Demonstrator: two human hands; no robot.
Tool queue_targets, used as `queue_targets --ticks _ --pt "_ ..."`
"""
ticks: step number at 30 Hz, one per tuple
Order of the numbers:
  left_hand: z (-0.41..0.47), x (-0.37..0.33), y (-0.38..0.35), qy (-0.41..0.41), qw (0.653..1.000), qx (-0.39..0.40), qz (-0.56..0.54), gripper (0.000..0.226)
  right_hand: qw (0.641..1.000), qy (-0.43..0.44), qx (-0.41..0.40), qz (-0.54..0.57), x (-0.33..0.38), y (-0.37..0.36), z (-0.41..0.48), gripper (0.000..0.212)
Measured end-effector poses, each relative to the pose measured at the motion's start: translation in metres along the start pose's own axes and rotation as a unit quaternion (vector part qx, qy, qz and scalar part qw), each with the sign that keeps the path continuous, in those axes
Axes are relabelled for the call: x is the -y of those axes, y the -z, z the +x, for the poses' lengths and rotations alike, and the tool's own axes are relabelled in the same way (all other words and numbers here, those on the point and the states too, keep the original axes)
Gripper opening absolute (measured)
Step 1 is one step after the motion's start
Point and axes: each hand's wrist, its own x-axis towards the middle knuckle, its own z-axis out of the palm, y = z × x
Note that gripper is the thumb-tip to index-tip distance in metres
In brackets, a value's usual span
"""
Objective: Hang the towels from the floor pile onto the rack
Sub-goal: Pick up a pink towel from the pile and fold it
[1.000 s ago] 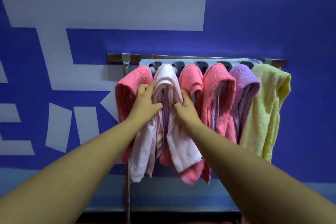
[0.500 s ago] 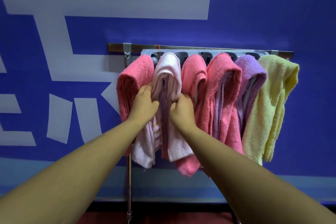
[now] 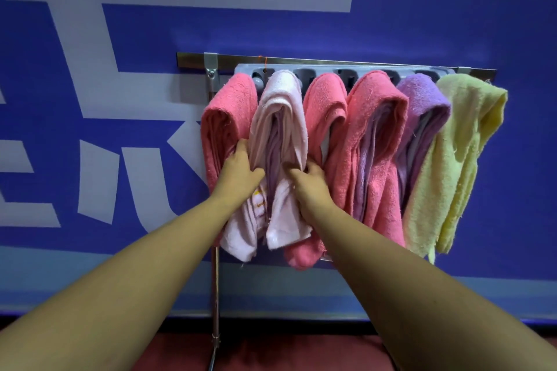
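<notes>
Left hand [image 3: 238, 173]: reaches in on a bare forearm from the lower left corner. Fingers are curled into the left-hand fold of the pale pink towel [image 3: 280, 117], and the thumb lies across the front of the cloth. Grip is closed on the fabric.

Right hand [image 3: 310, 187]: reaches in on a bare forearm from the lower right. Fingers are curled into the right-hand fold of the same towel, about level with the other hand. Grip is closed on the fabric. The two hands sit close together, with only the towel's lilac inner folds between them.

Below the arms: a strip of red floor [image 3: 271, 352] and a thin metal pole [image 3: 215, 286] that rises toward the left end of the rack.

Pale pink towel: draped over the second position from the left, both tails hanging down past the hands.

Neighbours, left to right:
- coral towel [image 3: 229, 117], far left, touching the back of the left hand
- second coral towel [image 3: 327, 105], just right of the held one, its lower end showing below the right wrist
- third coral towel [image 3: 379, 129], with lilac layers inside its fold
- purple towel [image 3: 422, 99]
- yellow towel [image 3: 464, 144], at the far right end

All six hang side by side, pressed against each other.

Behind the towel tops: grey rack [image 3: 331, 67] with dark slots, mounted under a metal rail [image 3: 301, 61].

Furthest back: blue wall [image 3: 452, 9] with large white lettering [image 3: 90, 69].
</notes>
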Motion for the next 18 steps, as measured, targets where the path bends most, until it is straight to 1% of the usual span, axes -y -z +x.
queue_targets --ticks 1,2,4,5,7,9,11,12,13,15,17,18 --pt "-0.001 0.002 0.000 -0.001 1.000 -0.002 0.001 0.049 1.000 -0.013 0.004 -0.012 -0.003 0.001 0.001 0.033" --pt "-0.001 0.004 0.000 -0.001 1.000 -0.004 0.002 0.048 0.998 -0.005 0.006 -0.058 -0.006 0.002 0.000 0.029" --pt "-0.003 0.007 0.000 0.000 1.000 0.003 -0.002 0.047 0.978 0.050 -0.019 -0.204 -0.013 0.005 -0.001 0.029" --pt "-0.005 0.010 -0.002 0.002 1.000 0.015 -0.004 0.045 0.964 0.074 -0.029 -0.252 -0.018 0.006 -0.003 0.029" --pt "-0.011 0.017 -0.008 0.002 0.998 0.055 -0.005 0.040 0.954 0.087 -0.015 -0.288 -0.027 0.009 -0.011 0.028" --pt "-0.022 0.024 -0.017 0.008 0.995 0.096 -0.020 0.037 0.958 0.082 0.031 -0.272 -0.033 0.009 -0.026 0.034" --pt "-0.039 0.033 -0.027 0.036 0.990 0.130 -0.046 0.036 0.967 0.065 0.078 -0.232 -0.039 0.008 -0.043 0.044" --pt "-0.048 0.039 -0.031 0.055 0.986 0.148 -0.054 0.038 0.973 0.044 0.085 -0.210 -0.041 0.009 -0.051 0.049" --pt "-0.058 0.045 -0.035 0.072 0.982 0.166 -0.055 0.042 0.978 0.019 0.083 -0.193 -0.045 0.010 -0.057 0.050" --pt "-0.078 0.059 -0.039 0.093 0.975 0.192 -0.066 0.056 0.982 -0.033 0.082 -0.166 -0.051 0.014 -0.071 0.041" --pt "-0.098 0.068 -0.039 0.104 0.969 0.204 -0.096 0.070 0.977 -0.050 0.095 -0.182 -0.060 0.019 -0.086 0.040" --pt "-0.108 0.074 -0.038 0.109 0.966 0.210 -0.099 0.071 0.975 -0.060 0.105 -0.187 -0.066 0.022 -0.095 0.040"
